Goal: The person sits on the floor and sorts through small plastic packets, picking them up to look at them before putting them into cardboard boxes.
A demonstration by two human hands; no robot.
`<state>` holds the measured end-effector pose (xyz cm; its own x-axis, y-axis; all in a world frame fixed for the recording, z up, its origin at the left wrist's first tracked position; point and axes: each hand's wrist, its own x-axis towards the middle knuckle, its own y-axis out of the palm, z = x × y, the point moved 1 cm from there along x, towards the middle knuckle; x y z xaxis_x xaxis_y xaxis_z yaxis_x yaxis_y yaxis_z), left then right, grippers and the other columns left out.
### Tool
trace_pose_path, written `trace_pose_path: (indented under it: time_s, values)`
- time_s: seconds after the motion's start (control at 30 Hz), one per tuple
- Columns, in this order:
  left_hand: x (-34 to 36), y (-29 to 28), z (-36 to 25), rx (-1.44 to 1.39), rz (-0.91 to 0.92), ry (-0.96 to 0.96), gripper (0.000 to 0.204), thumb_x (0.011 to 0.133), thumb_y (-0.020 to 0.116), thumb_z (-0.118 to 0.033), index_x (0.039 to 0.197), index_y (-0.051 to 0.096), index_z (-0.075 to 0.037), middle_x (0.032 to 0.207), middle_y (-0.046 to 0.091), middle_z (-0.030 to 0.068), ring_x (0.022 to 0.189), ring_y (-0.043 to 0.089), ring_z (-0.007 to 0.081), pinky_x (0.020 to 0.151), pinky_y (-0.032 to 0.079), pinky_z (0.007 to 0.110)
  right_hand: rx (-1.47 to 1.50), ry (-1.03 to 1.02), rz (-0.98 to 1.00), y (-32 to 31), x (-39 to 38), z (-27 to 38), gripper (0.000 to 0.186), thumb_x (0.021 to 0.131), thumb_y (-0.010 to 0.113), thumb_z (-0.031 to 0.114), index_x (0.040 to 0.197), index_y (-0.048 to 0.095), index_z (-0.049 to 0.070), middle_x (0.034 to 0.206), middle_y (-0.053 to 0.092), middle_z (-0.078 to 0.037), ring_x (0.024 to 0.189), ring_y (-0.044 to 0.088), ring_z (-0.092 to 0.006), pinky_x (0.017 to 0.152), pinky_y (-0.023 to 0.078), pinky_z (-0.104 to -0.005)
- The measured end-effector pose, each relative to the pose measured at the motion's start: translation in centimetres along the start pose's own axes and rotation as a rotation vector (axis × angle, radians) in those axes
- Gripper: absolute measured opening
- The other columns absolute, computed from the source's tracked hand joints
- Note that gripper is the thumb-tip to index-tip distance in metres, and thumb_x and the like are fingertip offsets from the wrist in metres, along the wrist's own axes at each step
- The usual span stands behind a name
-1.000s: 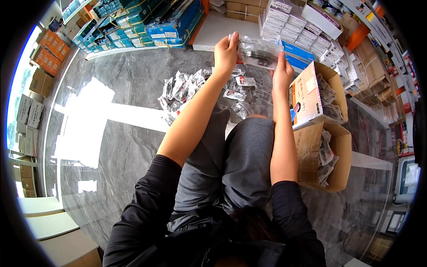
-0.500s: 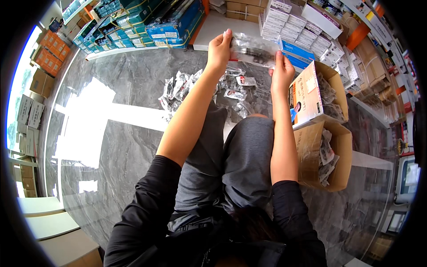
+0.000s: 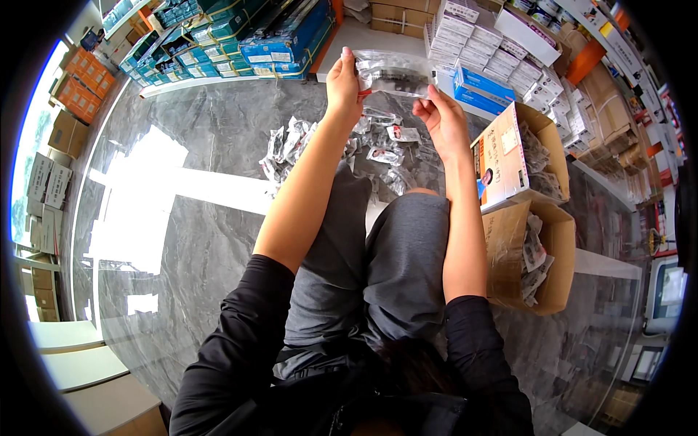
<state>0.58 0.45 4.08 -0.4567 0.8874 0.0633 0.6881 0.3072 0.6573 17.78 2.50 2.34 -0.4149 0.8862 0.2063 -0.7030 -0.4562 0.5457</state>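
A clear plastic bag (image 3: 396,73) with a dark, elongated part inside is stretched between my hands, above the floor. My left hand (image 3: 345,83) grips its left end, thumb up. At the bag's right end, my right hand (image 3: 443,120) pinches the corner between thumb and finger, with the other fingers loosely bent. What exactly the dark part is cannot be made out. Below and between my forearms, a heap of small clear bags (image 3: 291,142) with dark and red contents lies on the floor, partly hidden by my left arm.
To my right stand two open cardboard boxes, a printed one (image 3: 502,163) and a plain brown one (image 3: 505,243), both holding bagged parts. Stacked blue-green boxes (image 3: 276,47) line the far left. White cartons (image 3: 502,62) and a blue box (image 3: 483,89) stand at the far right.
The bag and both hands have shifted left. The bag now looks flatter and more stretched, and my right-hand fingers have loosened apart from the pinch.
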Motion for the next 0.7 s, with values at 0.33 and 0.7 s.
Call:
trace_pose_path:
  time_s: [0.33,0.7]
  values:
    - [0.4,-0.6,-0.4,0.06,0.017,-0.011,0.027,0.088,0.046,-0.036,0.082,0.052,-0.01,0.056,0.048,-0.0033,0.035,0.031,0.0051,0.03,0.021,0.02,-0.425,0.029,-0.008,-0.5,-0.2,0.2,0.031,0.088,0.047,0.029,0.072,0.053,0.004,0.059,0.048,-0.002,0.053,0.05,-0.0114,0.051,0.04,-0.0218]
    - [2.0,-2.3,-0.6,0.075,0.153,-0.029,0.027,0.088,0.046,-0.033,0.082,0.054,-0.008,0.058,0.05,-0.0018,0.037,0.037,0.0053,0.032,0.027,0.02,-0.715,-0.188,-0.039,0.8,-0.7,0.5,0.039,0.09,0.041,0.035,0.071,0.052,0.002,0.053,0.047,-0.001,0.047,0.044,-0.0072,0.047,0.033,-0.0193]
